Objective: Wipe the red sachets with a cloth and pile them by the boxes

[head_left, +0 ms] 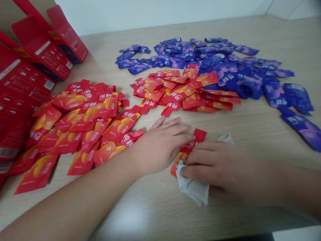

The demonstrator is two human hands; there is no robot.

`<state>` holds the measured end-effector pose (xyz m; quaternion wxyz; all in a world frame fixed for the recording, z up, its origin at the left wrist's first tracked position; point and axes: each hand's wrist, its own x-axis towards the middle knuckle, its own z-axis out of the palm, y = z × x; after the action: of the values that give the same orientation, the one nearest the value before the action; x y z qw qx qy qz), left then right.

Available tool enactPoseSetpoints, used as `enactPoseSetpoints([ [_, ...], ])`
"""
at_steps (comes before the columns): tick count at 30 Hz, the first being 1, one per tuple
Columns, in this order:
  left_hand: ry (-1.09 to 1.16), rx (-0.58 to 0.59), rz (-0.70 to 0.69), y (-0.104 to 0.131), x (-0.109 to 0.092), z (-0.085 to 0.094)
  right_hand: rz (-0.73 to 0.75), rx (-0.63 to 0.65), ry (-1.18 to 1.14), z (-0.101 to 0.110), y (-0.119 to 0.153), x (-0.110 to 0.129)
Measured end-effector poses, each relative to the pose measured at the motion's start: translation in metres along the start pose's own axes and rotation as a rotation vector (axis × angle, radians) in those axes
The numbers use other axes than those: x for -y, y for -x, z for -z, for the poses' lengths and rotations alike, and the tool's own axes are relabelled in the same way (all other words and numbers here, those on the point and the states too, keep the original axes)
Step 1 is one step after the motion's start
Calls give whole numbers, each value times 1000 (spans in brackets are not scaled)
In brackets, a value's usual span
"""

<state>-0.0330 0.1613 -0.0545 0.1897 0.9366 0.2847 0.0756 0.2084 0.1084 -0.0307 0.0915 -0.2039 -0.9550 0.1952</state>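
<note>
A single red and orange sachet (187,147) lies on the table between my hands. My right hand (215,164) is closed on a pale grey cloth (194,187) and presses it on the sachet's lower part and right side. My left hand (160,144) rests beside the sachet, its fingers stretched out and apart. Its index fingertip reaches the sachet's upper left edge; its thumb is mostly hidden. A heap of red sachets (85,110) lies to the left of that hand, and a smaller red pile (175,92) lies just beyond it.
Many blue and purple sachets (225,73) spread across the back and right of the wooden table (253,134). Open red boxes (42,50) stand along the left edge. A white wall (160,13) rises behind the table.
</note>
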Motion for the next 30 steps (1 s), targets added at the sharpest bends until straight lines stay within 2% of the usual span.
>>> enactPoseSetpoints([
  [3, 86, 27, -63, 2, -1, 5, -20, 24, -21, 8, 4, -10],
  [7, 147, 73, -62, 5, -6, 12, -107, -11, -37, 18, 12, -32],
  [12, 76, 98, -67, 8, -10, 5, -157, -98, -45, 16, 16, -45],
  [15, 57, 78, -42, 7, -14, -1, -211, -155, -16, 12, 15, -39],
  [18, 60, 25, 71, 5, -23, -4, -205, -202, -29, 11, 13, -26],
  [22, 27, -15, 145, 5, -31, -6, -112, -100, -190, 9, 9, -7],
  [26, 3, 1, 136, 7, -32, -5, -235, -60, -229, 7, 2, -1],
  [30, 7, 3, 151, 6, -33, -4, -302, -57, -127, 8, -7, -3],
])
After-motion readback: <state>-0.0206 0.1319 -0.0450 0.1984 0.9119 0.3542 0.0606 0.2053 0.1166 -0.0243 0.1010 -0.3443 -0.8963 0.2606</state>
